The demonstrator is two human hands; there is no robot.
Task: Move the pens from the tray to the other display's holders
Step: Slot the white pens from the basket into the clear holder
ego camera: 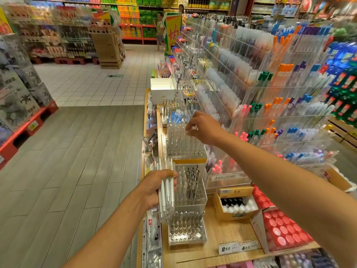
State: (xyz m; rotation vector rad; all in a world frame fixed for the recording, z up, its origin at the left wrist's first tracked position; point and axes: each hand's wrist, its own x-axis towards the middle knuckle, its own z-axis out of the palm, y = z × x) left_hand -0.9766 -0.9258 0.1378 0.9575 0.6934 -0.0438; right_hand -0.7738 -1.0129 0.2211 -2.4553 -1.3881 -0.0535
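My left hand (pixel 154 188) grips a bundle of white pens (pixel 165 192), held upright beside the wooden counter. My right hand (pixel 202 126) reaches forward over a clear acrylic pen holder (pixel 183 149) filled with white pens; its fingertips pinch the top of one pen (pixel 190 132) in that holder. Closer to me stands a second clear holder (pixel 190 198) with several dark pens. Nearest stands a third holder (pixel 186 232) whose holes look mostly bare.
A wooden counter (pixel 222 238) carries price tags (pixel 237 247), a yellow box of bottles (pixel 234 206) and a red-capped product box (pixel 282 227). Tiered acrylic racks of coloured pens (pixel 270 105) rise to the right. A white box (pixel 163 89) sits farther along. The aisle floor lies left.
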